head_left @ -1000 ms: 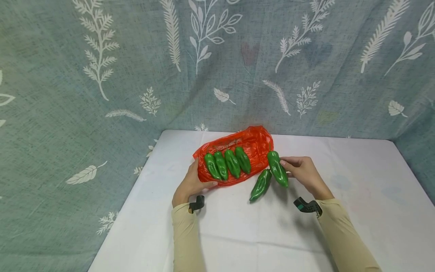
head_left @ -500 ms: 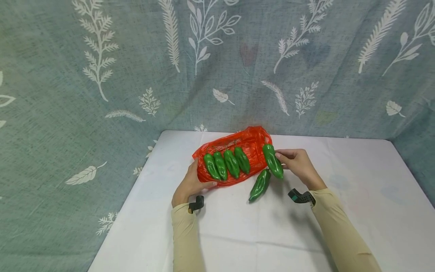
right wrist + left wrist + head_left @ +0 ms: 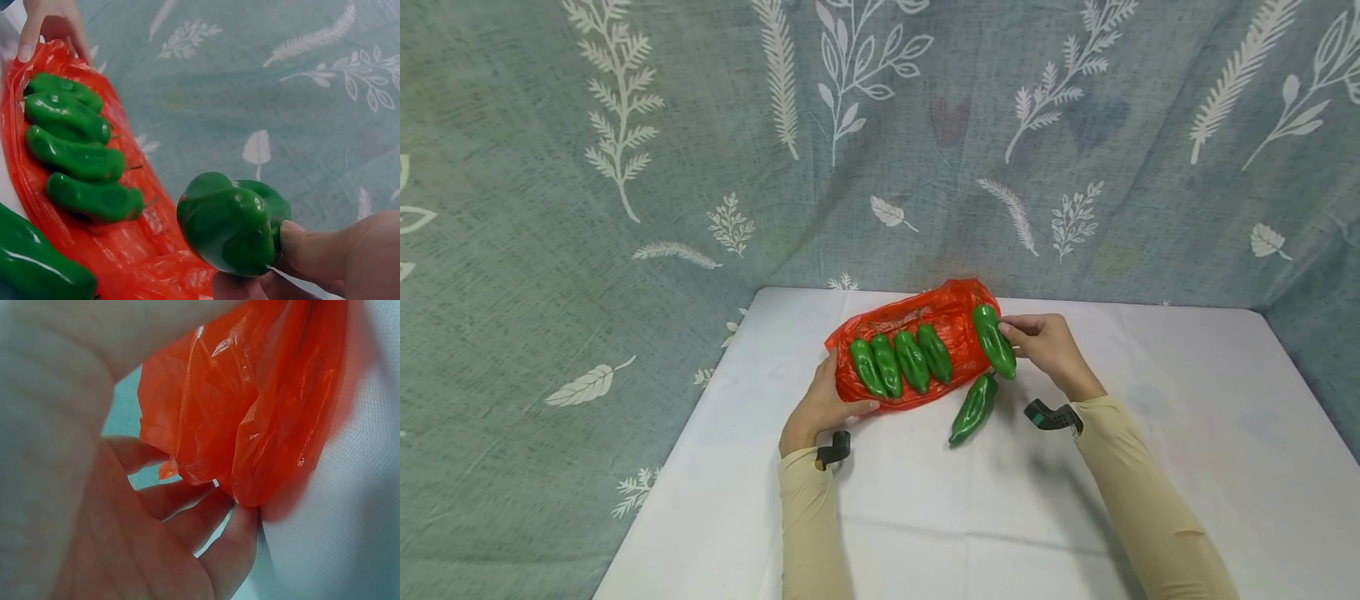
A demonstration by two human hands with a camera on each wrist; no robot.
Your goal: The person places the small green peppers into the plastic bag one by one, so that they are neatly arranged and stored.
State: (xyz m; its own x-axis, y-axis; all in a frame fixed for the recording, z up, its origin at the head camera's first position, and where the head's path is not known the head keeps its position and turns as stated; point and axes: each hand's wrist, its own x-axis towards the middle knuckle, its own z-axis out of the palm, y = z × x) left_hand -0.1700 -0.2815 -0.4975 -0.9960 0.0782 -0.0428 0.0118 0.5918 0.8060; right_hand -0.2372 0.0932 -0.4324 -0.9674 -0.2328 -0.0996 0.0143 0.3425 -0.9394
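Note:
A red plastic bag (image 3: 957, 327) lies spread on the white-covered table, with several green peppers (image 3: 912, 362) in a row on it. My left hand (image 3: 817, 410) holds the bag's left end, thumb on the near side and fingers round the far side; in the left wrist view the fingers (image 3: 234, 544) touch the crinkled plastic. Above the bag's right end, my right hand (image 3: 1049, 350) pinches another green pepper (image 3: 995, 342) by its side, stem end pointing away. One more green pepper (image 3: 974, 408) lies on the table just in front of the bag.
White cloth (image 3: 925, 508) covers the table. A blue-green curtain (image 3: 865, 183) with white leaf prints hangs right behind its back edge and along the left side. Each wrist wears a dark band (image 3: 1052, 415).
My right hand has carried its pepper away from me and a little left, from beside the bag to over its right end. My left hand and the other peppers have stayed put.

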